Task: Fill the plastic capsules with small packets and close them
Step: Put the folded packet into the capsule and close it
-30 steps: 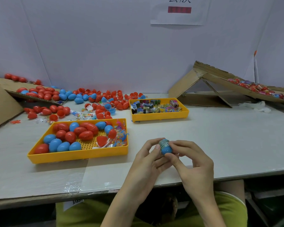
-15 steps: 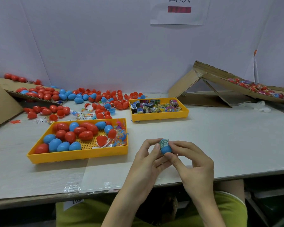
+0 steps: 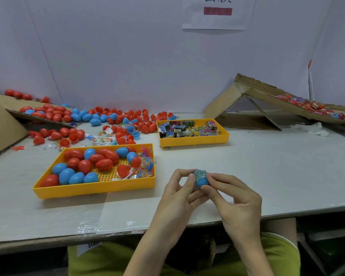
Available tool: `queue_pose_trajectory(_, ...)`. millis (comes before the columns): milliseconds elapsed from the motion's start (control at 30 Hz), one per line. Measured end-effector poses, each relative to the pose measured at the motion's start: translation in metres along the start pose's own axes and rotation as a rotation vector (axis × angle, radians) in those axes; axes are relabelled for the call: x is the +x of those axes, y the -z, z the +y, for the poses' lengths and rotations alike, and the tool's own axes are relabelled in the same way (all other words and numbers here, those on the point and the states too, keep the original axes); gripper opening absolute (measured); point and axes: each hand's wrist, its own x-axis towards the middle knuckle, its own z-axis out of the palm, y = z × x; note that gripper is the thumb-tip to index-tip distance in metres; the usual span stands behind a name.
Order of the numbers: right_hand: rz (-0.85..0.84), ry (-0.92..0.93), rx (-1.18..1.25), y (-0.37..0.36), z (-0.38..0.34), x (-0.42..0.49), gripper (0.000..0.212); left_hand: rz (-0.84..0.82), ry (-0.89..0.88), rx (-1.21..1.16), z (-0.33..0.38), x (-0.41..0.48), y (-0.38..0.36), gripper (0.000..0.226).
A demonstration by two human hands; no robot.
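Fingertips (image 3: 192, 177): pinching in from both sides, clamped on one small blue capsule half (image 3: 202, 182).
Left hand (image 3: 179, 194): gripping the half with its thumb, its curled fingers cradling it from below.
Right hand (image 3: 235, 200): pinching the opposite side between thumb and forefinger.
Packet (image 3: 200, 173): a printed packet is poking out of the half's open top, not yet fully in.
Capsule's place: being held in the air over the near edge of the table (image 3: 267, 172), about midway along it.
Handling: looking light, stiff and smooth, probably slippery; taking it round the belly, clear of the rim, seems safest. The packet looks soft and foldable.
Near tray (image 3: 94, 191): sitting left of the hands, holding closed red and blue capsules.
Far tray (image 3: 193, 143): lying toward the back edge, holding loose packets.
Back-left corner: loose red and blue capsules are lying scattered there.
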Motion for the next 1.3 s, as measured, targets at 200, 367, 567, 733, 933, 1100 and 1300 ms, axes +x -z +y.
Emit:
queue_pose_trajectory(200,-0.135,-0.062,0.045,0.003,-0.007,0.004,0.039,0.029,-0.051,0.077,-0.001,-0.002,-0.003,0.04)
queue_pose_trajectory(367,0.009,-0.143,0.213,0.008,-0.006,0.006,0.032,0.072,-0.056,0.126,0.002,-0.002,-0.009,0.032)
queue_pose_trajectory(567,0.105,-0.216,0.434,0.011,-0.001,0.01,0.028,0.123,-0.422,0.723,0.015,0.005,0.003,0.005)
queue_pose_trajectory(733,0.164,-0.319,0.427,0.011,0.001,0.014,0.028,-0.117,-0.294,1.279,0.022,0.018,0.019,0.034)
queue_pose_trajectory(933,0.036,-0.435,0.425,0.013,-0.004,0.022,0.044,-0.103,-0.273,1.175,0.019,0.019,0.025,0.027)
queue_pose_trajectory(1100,-0.101,-0.844,0.626,0.011,-0.007,0.056,0.049,-0.059,-0.314,1.172,0.019,0.017,0.025,0.028)
queue_pose_trajectory(1300,-0.236,-1.057,0.682,-0.007,-0.002,0.147,0.019,-0.048,-0.291,1.155,0.02,0.016,0.025,0.028)
